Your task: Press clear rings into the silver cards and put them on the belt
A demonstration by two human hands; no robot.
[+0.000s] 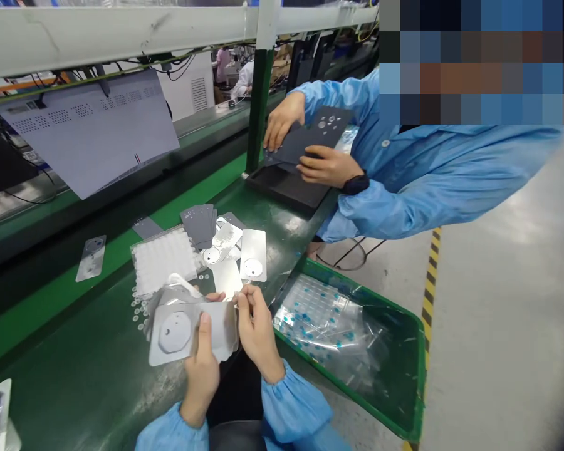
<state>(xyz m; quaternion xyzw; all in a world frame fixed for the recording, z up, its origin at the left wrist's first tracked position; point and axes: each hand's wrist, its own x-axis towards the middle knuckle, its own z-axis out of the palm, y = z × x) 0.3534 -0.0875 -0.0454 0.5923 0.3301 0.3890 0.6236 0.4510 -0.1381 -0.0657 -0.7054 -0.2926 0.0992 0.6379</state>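
My left hand (pixel 203 366) grips a stack of silver-white rectangular plates (pixel 216 326), thumb across the front one. That plate carries a white octagonal patch with small holes, towards its left end. At the stack's right edge is my right hand (pixel 257 332), its thumb and fingers pinched together. What they hold, if anything, is too small to make out. Just beyond lie loose silver plates (pixel 252 250), some overlapping, and dark grey cards (pixel 199 225). Left of these is a white tray of small round pieces (pixel 164 260). Several small white rings (pixel 138 307) are scattered beside it.
A green bin (pixel 357 401) with clear plastic sheets stands right of the green bench (pixel 84 376). Across the bench corner, a co-worker in blue sleeves holds dark grey panels (pixel 291 143) over a black tray (pixel 286 188). A single plate (pixel 91 258) lies at left; a post (pixel 259 106) rises behind.
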